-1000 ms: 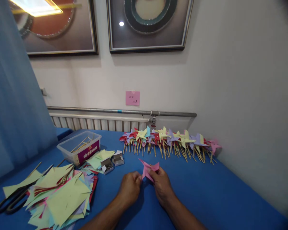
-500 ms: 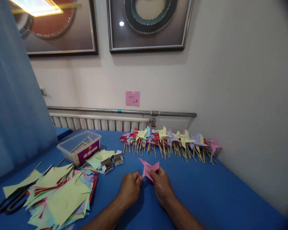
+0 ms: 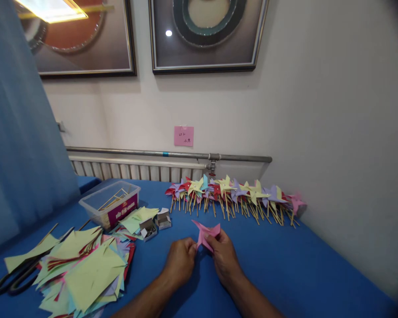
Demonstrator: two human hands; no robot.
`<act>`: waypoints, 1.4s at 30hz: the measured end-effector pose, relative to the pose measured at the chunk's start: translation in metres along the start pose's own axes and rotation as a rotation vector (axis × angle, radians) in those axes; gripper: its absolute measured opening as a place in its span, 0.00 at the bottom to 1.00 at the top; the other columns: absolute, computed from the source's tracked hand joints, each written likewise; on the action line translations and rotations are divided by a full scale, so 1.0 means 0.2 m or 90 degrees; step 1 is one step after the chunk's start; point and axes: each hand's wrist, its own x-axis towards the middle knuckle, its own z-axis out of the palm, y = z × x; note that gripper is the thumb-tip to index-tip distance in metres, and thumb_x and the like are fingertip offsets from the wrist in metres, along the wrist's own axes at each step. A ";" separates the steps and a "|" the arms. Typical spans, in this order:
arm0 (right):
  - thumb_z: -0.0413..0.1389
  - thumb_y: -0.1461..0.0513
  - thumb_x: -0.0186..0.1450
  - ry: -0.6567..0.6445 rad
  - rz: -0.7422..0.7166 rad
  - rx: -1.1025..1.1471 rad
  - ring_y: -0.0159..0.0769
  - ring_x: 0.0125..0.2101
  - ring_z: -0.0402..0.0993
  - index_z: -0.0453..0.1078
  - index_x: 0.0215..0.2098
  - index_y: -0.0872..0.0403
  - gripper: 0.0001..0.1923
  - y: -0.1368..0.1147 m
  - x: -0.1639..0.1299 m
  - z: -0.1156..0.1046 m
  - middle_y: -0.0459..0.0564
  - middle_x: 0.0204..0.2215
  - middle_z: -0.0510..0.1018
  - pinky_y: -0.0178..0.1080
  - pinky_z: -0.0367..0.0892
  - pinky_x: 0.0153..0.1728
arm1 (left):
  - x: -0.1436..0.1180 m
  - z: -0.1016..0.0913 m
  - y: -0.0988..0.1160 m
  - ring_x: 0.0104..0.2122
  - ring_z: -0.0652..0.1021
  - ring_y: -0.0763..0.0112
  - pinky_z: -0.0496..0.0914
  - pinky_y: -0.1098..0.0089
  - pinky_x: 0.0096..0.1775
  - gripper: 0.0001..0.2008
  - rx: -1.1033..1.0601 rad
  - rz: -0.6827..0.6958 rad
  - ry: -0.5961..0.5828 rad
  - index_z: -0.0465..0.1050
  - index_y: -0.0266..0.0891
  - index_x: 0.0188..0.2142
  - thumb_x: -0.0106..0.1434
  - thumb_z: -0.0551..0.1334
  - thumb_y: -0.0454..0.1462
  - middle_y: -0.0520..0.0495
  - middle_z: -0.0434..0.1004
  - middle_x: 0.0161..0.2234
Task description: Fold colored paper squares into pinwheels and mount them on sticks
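A folded pink paper pinwheel (image 3: 205,232) is held just above the blue table (image 3: 285,265), near the middle. My right hand (image 3: 223,256) pinches it from below on the right. My left hand (image 3: 181,260) is closed at its left edge, fingertips touching the paper. Behind them a long row of finished pinwheels on wooden sticks (image 3: 234,194) lies along the wall in yellow, purple, red and pink.
A heap of cut coloured paper squares (image 3: 86,269) lies at the left, with black scissors (image 3: 11,278) beside it. A clear plastic tub of sticks (image 3: 109,203) and two small open boxes (image 3: 155,223) stand behind the heap. A radiator and pipe (image 3: 169,154) run along the wall.
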 end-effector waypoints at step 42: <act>0.68 0.63 0.48 0.045 0.001 -0.003 0.37 0.29 0.78 0.68 0.38 0.51 0.20 -0.07 0.05 -0.04 0.43 0.28 0.81 0.36 0.70 0.33 | -0.02 -0.12 0.02 0.30 0.73 0.71 0.57 0.71 0.32 0.08 0.092 0.050 -0.037 0.76 0.37 0.27 0.59 0.59 0.35 0.51 0.77 0.28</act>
